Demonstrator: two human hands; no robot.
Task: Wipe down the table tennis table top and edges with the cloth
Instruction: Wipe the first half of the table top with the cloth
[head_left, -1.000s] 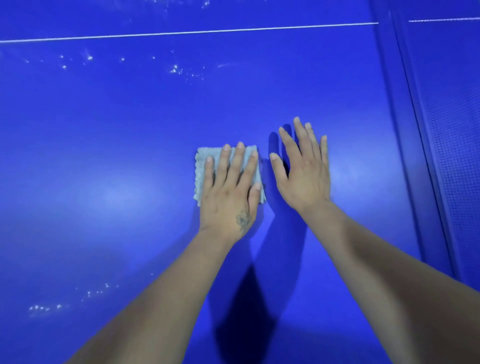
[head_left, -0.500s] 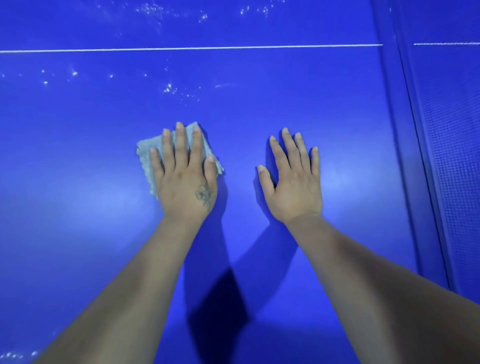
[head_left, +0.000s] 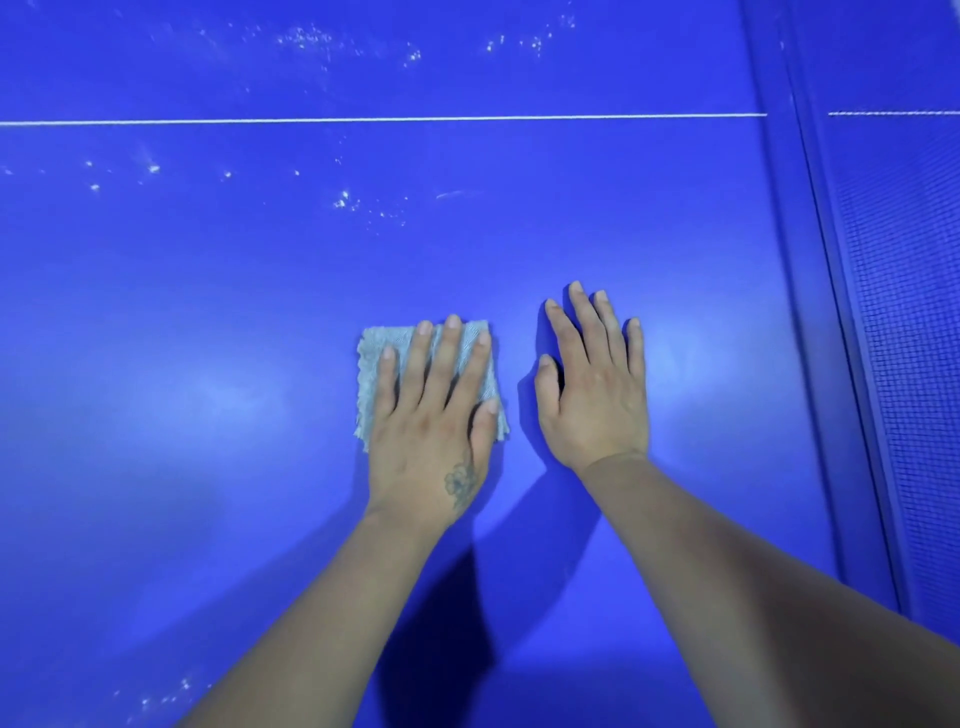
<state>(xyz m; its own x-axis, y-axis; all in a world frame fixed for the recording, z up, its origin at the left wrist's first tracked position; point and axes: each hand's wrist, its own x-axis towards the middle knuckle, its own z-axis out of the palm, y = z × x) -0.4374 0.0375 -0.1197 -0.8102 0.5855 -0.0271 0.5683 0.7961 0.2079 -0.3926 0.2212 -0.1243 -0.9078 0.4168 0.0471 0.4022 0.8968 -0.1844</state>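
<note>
Wiping the table top (head_left: 208, 519), the flat left hand (head_left: 431, 415) presses the cloth (head_left: 371, 374) just beside the flat, empty right hand (head_left: 592, 395); next stroke should reach the specks (head_left: 345, 200) beyond the cloth.

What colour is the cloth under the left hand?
Pale grey-blue cloth, seen in the head view.

Your left hand (head_left: 431, 431) presses flat on the grey cloth (head_left: 371, 374), fingers straight, on the blue table top (head_left: 208, 519). Your right hand (head_left: 595, 395) lies flat just beside it, touching bare surface. White specks (head_left: 345, 200) dot the far area near the white line (head_left: 363, 120); the net (head_left: 904, 312) runs along the right.
</note>
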